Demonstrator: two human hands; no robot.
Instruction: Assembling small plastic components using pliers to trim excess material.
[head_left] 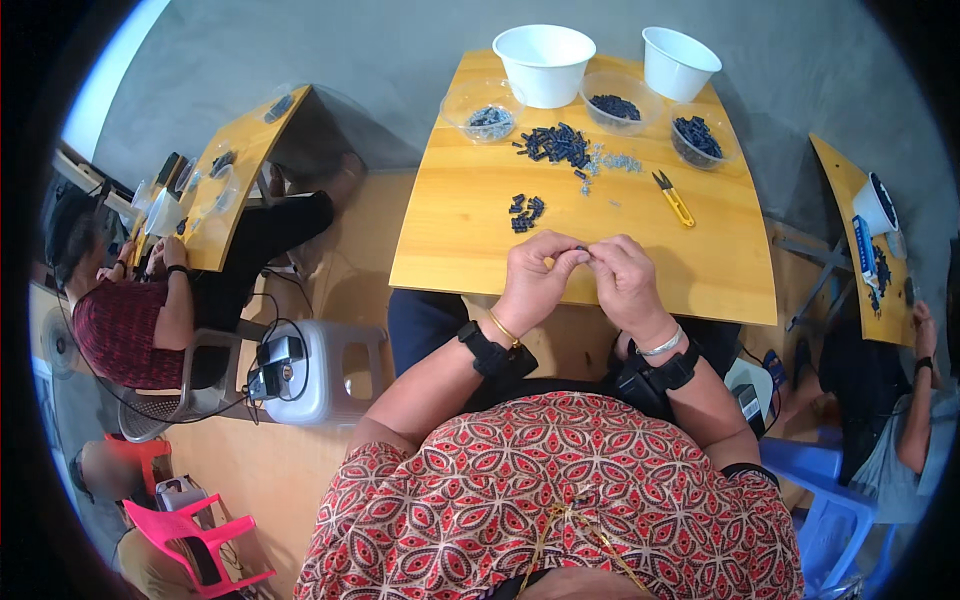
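On table [600, 215] | bowls [484, 95]: silvery bits [489, 122], dark pieces [614, 107] | left hand [542, 266], right hand [626, 280]: grip pinching dark part [582, 249]

Over the feed I log: grey wall [400, 60] at twelve, co-worker's yellow table [255, 145] at ten, fan [60, 338] at nine, pink chair [170, 530] at eight, blue seat [800, 458] at four.
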